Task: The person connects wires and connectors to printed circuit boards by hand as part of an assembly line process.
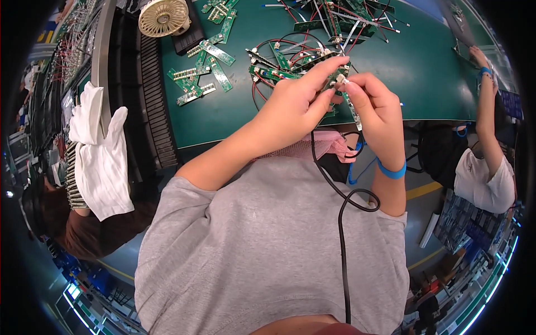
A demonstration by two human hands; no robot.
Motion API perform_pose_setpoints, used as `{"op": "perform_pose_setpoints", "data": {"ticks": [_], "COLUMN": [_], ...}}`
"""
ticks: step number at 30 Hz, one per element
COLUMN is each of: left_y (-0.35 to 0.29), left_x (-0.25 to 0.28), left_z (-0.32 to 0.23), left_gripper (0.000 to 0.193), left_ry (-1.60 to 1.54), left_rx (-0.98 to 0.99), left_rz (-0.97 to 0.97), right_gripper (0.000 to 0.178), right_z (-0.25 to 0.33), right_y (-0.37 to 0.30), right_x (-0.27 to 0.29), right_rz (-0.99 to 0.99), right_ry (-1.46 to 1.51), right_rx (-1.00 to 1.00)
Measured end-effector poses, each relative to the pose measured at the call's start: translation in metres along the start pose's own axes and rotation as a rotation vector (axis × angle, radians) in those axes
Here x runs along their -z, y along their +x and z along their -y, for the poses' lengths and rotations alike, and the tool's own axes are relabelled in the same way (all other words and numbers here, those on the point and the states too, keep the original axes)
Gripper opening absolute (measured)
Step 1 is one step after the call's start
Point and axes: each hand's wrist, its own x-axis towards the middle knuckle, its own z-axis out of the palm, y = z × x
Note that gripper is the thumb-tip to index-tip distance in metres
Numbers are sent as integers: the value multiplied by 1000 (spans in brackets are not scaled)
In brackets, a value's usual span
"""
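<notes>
Over the front edge of the green table my two hands meet at a narrow green circuit board. My left hand grips its upper part between thumb and forefinger. My right hand pinches a small white connector at the board's upper end; whether the connector is seated cannot be made out. A blue band circles my right wrist. Just beyond my fingers lies a heap of green boards with red, black and white wires.
Loose boards lie scattered on the green table, left of my hands. A round fan stands at the back left. White gloves hang over a rail beside a black conveyor. A black cable crosses my front. Another person works at right.
</notes>
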Motion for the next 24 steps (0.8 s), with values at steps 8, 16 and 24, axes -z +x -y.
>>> {"op": "perform_pose_setpoints", "data": {"ticks": [8, 16, 24], "left_y": [-3, -4, -9], "left_x": [-2, -5, -4], "left_z": [4, 7, 13], "left_gripper": [49, 49, 49], "left_ry": [460, 540, 474], "left_rx": [-260, -382, -318], "left_rz": [-79, -133, -50], "right_gripper": [15, 15, 16], "right_z": [1, -16, -16], "right_y": [0, 2, 4], "right_x": [-4, -6, -2], "right_rz": [-59, -32, 92], "right_ry": [-56, 43, 83], "right_rx": [45, 15, 52]}}
